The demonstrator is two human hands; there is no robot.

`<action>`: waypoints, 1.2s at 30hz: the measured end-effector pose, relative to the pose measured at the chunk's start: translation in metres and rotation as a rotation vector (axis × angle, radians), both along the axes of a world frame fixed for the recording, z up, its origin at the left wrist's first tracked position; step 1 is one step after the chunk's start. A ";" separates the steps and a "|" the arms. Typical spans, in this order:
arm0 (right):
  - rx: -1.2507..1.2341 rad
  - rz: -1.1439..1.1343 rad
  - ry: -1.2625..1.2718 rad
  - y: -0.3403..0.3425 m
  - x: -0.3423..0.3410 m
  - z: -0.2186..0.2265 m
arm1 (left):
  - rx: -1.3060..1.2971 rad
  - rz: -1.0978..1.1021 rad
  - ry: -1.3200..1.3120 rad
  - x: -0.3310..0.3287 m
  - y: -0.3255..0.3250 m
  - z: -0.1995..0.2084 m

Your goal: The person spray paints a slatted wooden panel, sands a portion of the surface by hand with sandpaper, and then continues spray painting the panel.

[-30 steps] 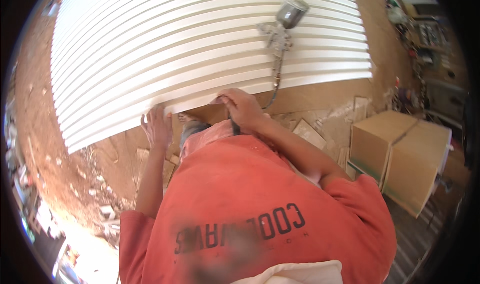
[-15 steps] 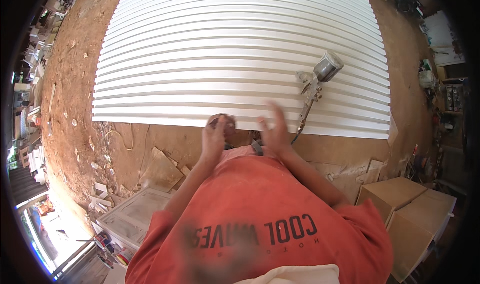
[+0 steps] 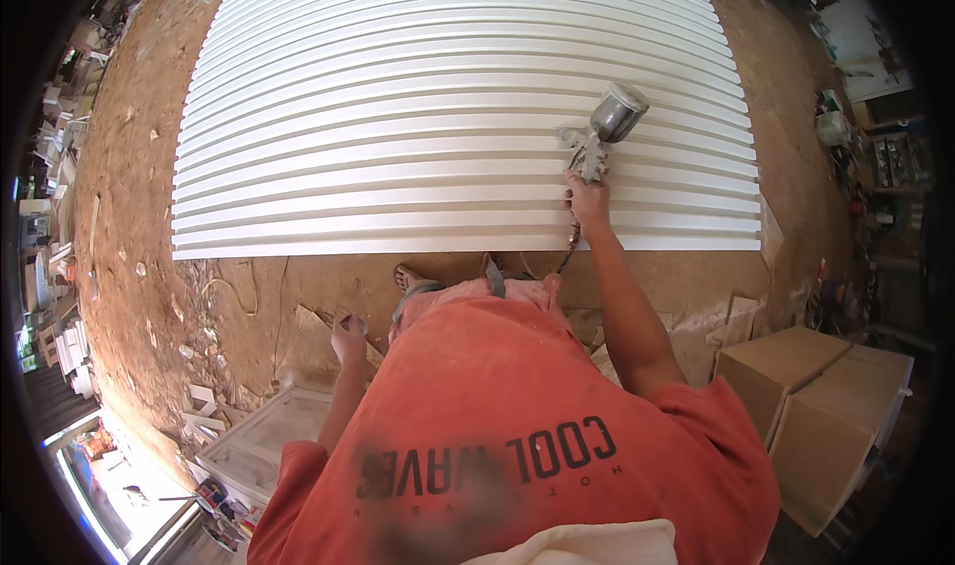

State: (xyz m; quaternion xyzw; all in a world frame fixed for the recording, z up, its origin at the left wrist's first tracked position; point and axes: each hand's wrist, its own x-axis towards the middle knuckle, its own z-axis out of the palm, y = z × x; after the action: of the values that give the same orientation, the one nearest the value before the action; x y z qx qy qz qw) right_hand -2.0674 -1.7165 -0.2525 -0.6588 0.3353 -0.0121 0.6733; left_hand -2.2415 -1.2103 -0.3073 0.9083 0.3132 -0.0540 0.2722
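Note:
A spray gun (image 3: 589,157) with a metal cup lies over the ribbed white panel (image 3: 418,157), towards its right side. My right hand (image 3: 589,205) is closed round the gun's handle, and a hose runs back from it past the panel's near edge. My left hand (image 3: 349,342) is down at my left side, away from the panel. Its fingers are curled on something small and dark that I cannot make out.
Cardboard boxes (image 3: 811,396) stand close on my right. To my left are a pale flat panel (image 3: 264,436) and wood scraps (image 3: 204,406) on the brown ground. A thin cord (image 3: 231,296) lies there too. My foot (image 3: 405,277) is by the panel's near edge.
My right hand has reached forward and taken hold of the spray gun, which lay unheld on the panel. My left hand has dropped back to the left, away from the panel's edge.

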 end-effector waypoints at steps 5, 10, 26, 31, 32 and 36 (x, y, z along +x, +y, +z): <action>-0.048 -0.015 -0.261 -0.002 -0.022 0.028 | -0.052 0.024 0.061 -0.043 0.001 0.000; 0.037 0.060 -0.153 -0.019 -0.056 0.076 | -0.090 0.058 0.120 -0.064 -0.011 0.009; -0.021 0.707 -0.287 0.102 -0.052 0.068 | -0.100 0.032 0.020 -0.048 -0.006 -0.035; 0.003 0.872 -0.354 0.160 -0.030 0.084 | -0.116 0.113 0.086 -0.042 -0.021 -0.011; 0.031 0.861 -0.381 0.169 -0.025 0.090 | -0.126 0.137 0.091 -0.042 -0.024 -0.003; 0.041 0.828 -0.453 0.191 0.001 0.122 | -0.127 0.218 0.112 -0.064 -0.028 0.006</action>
State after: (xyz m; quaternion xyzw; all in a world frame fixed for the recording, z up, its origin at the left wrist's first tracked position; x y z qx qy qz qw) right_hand -2.0663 -1.5260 -0.1308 -0.7045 -0.1109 0.1204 0.6906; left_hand -2.3060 -1.2378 -0.3009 0.8454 0.4206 -0.0946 0.3152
